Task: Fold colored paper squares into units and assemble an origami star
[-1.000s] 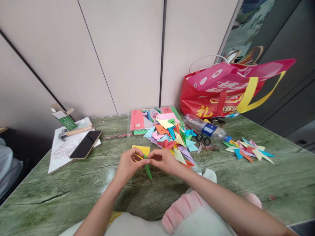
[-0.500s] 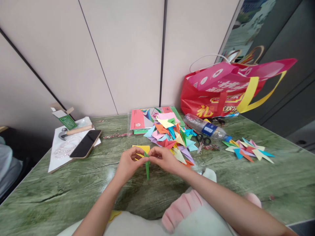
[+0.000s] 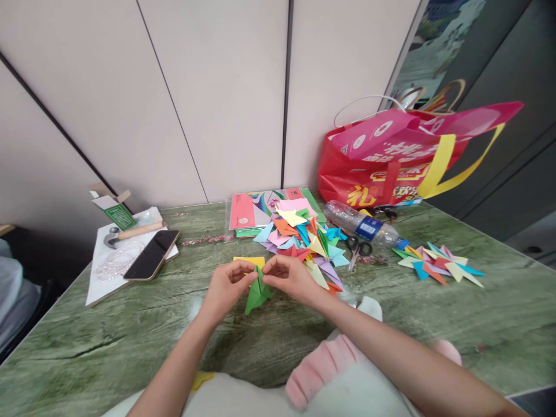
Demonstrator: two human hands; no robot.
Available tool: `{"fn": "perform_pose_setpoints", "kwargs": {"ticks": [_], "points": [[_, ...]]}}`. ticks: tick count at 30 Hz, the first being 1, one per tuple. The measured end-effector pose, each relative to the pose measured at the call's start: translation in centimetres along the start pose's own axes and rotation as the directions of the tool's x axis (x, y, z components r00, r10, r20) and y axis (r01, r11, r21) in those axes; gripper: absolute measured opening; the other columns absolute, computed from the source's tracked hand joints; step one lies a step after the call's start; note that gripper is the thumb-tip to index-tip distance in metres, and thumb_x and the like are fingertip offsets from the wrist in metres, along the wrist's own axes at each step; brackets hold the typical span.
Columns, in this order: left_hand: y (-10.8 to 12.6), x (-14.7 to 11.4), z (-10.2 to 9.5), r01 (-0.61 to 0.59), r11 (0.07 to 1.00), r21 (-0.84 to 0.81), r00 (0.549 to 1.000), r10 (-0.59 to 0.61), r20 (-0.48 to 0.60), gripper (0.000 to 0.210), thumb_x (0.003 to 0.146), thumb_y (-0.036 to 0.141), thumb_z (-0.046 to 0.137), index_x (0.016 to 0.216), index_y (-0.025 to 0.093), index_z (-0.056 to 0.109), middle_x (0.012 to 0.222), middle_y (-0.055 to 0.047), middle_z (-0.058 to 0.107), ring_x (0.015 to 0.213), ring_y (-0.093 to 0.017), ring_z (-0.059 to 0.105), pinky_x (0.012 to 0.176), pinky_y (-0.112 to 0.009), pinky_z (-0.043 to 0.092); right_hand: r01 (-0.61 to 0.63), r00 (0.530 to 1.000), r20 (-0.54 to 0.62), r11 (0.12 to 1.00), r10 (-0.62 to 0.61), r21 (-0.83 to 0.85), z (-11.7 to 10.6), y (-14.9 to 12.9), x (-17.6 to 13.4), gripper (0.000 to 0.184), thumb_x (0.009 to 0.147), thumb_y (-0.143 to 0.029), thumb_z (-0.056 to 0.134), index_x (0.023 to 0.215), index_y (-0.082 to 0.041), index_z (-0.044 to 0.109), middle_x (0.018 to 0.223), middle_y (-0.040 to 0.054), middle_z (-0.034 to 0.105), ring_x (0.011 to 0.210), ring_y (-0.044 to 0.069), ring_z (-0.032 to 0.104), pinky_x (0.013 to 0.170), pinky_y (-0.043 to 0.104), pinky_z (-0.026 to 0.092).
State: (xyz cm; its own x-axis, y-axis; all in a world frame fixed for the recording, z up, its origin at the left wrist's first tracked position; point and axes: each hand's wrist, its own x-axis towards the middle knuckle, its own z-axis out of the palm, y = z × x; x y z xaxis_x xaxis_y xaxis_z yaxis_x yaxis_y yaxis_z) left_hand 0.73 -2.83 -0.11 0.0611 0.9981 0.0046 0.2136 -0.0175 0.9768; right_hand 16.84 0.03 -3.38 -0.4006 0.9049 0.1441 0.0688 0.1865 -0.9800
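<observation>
A folded piece of green origami paper (image 3: 258,293) hangs between my two hands above the table, its broad face and a centre crease showing. My left hand (image 3: 228,288) pinches its upper left edge between thumb and finger. On the other side, my right hand (image 3: 290,279) pinches the top right edge in the same way. Just behind my fingers lies a yellow paper (image 3: 249,261), partly hidden by the hands. A heap of folded paper pieces (image 3: 304,234) in many colours rests beyond my right hand.
Scissors (image 3: 359,249) and a plastic bottle (image 3: 367,226) lie right of the heap, with more folded papers (image 3: 438,263) farther right. A red bag (image 3: 391,162) stands behind. At left are a phone (image 3: 152,255), a hammer (image 3: 134,231) and a small box (image 3: 115,211) on a white sheet (image 3: 98,284).
The green paper has gone from a narrow, edge-on strip to a wider shape, its lower part spreading and pointing down to the left. Both hands stay in nearly the same place.
</observation>
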Motion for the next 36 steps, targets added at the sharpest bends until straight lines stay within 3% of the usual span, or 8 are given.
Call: {"fn": "perform_pose_setpoints", "kwargs": {"ticks": [7, 15, 21, 25, 30, 36], "points": [[0.1, -0.1, 0.2, -0.035, 0.997, 0.074, 0.997, 0.04, -0.066, 0.014, 0.059, 0.025, 0.067, 0.069, 0.015, 0.065, 0.067, -0.002, 0.066, 0.06, -0.015, 0.059, 0.054, -0.024, 0.048, 0.057, 0.998, -0.01, 0.997, -0.058, -0.048, 0.0, -0.4, -0.1, 0.015, 0.069, -0.028, 0.061, 0.075, -0.014, 0.058, 0.071, 0.0018, 0.061, 0.063, 0.011, 0.056, 0.058, 0.023, 0.046], [0.3, -0.2, 0.6, -0.015, 1.0, 0.013, 0.995, 0.017, -0.095, 0.01, 0.058, 0.025, 0.069, 0.061, 0.015, 0.066, 0.059, 0.0, 0.064, 0.051, -0.012, 0.057, 0.048, -0.022, 0.047, 0.174, 0.984, -0.014, 0.972, -0.178, -0.155, 0.1, -1.5, -0.5, 0.006, 0.073, -0.02, 0.055, 0.074, -0.015, 0.057, 0.073, 0.0018, 0.061, 0.069, 0.012, 0.057, 0.066, 0.025, 0.048], [0.6, -0.4, 0.8, -0.046, 0.999, -0.027, 0.989, 0.042, -0.138, 0.011, 0.057, 0.021, 0.069, 0.063, 0.015, 0.063, 0.06, 0.001, 0.064, 0.054, -0.014, 0.061, 0.054, -0.025, 0.051, 0.332, 0.933, -0.028, 0.889, -0.358, -0.315, 0.1, -1.5, -0.8, 0.007, 0.072, -0.015, 0.055, 0.078, -0.016, 0.059, 0.075, 0.0028, 0.061, 0.068, 0.012, 0.055, 0.061, 0.024, 0.045], [0.7, -0.6, 0.7, -0.206, 0.976, 0.071, 0.964, 0.215, -0.154, 0.013, 0.063, 0.021, 0.065, 0.074, 0.018, 0.06, 0.073, -0.001, 0.065, 0.07, -0.016, 0.063, 0.066, -0.027, 0.052, 0.43, 0.867, -0.058, 0.801, -0.496, -0.417, 0.0, -1.6, -1.0, 0.012, 0.076, -0.013, 0.051, 0.08, -0.018, 0.06, 0.078, 0.0045, 0.062, 0.075, 0.014, 0.057, 0.068, 0.027, 0.045], [0.7, -0.8, 0.2, -0.419, 0.83, 0.369, 0.873, 0.48, -0.089, 0.005, 0.073, 0.025, 0.059, 0.072, 0.02, 0.062, 0.078, -0.004, 0.066, 0.075, -0.016, 0.061, 0.066, -0.027, 0.051, 0.453, 0.824, -0.057, 0.716, -0.564, -0.532, -0.2, -1.9, -1.1, 0.015, 0.077, -0.011, 0.049, 0.081, -0.019, 0.061, 0.079, 0.0054, 0.063, 0.076, 0.015, 0.057, 0.068, 0.028, 0.045], [0.3, -0.7, -0.3, -0.529, 0.677, 0.512, 0.801, 0.598, 0.037, 0.016, 0.079, 0.022, 0.051, 0.07, 0.022, 0.065, 0.079, -0.004, 0.067, 0.075, -0.015, 0.061, 0.068, -0.026, 0.048, 0.473, 0.806, -0.018, 0.662, -0.591, -0.581, -0.1, -2.0, -1.2, 0.015, 0.078, -0.012, 0.048, 0.08, -0.019, 0.061, 0.078, 0.0053, 0.063, 0.075, 0.015, 0.057, 0.065, 0.027, 0.045]]}}
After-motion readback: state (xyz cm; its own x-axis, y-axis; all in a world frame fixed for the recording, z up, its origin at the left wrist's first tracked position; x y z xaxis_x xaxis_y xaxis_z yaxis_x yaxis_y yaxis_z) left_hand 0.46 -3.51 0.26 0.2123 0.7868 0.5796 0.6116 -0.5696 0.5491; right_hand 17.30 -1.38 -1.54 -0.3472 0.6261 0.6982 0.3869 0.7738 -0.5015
